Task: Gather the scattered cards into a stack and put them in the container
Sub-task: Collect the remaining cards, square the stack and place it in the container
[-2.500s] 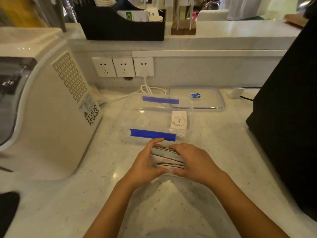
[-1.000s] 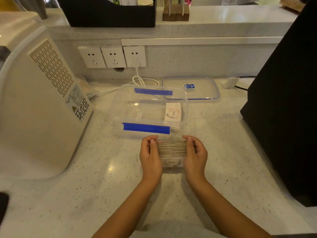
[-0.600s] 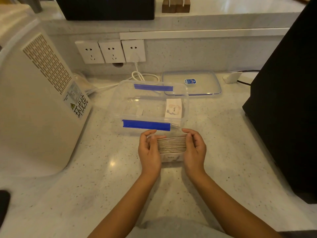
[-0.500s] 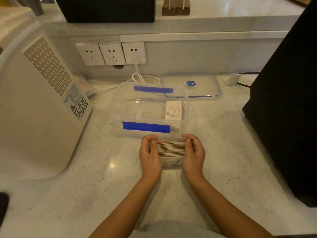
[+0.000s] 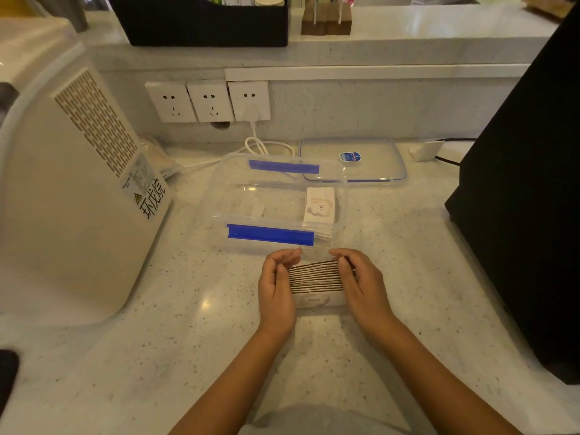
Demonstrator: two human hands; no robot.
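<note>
A stack of cards (image 5: 315,277) stands on edge on the counter, its front card printed "love". My left hand (image 5: 277,288) presses its left side and my right hand (image 5: 361,284) presses its right side, so the stack is squeezed between both palms. Just beyond it sits the clear plastic container (image 5: 219,189) with blue clips on its near and far rims, open on top. A smaller pile of cards (image 5: 320,205) lies inside it at the right end.
The container's clear lid (image 5: 376,155) lies behind it near the wall. A large white appliance (image 5: 72,189) fills the left side, a tall black box (image 5: 530,196) the right. Wall sockets and a white cable (image 5: 266,146) are at the back.
The loose fanned cards of 2.5 s ago are now squared into an upright stack between my palms. Over the last second the hands and stack have barely shifted; the camera moved slightly.
</note>
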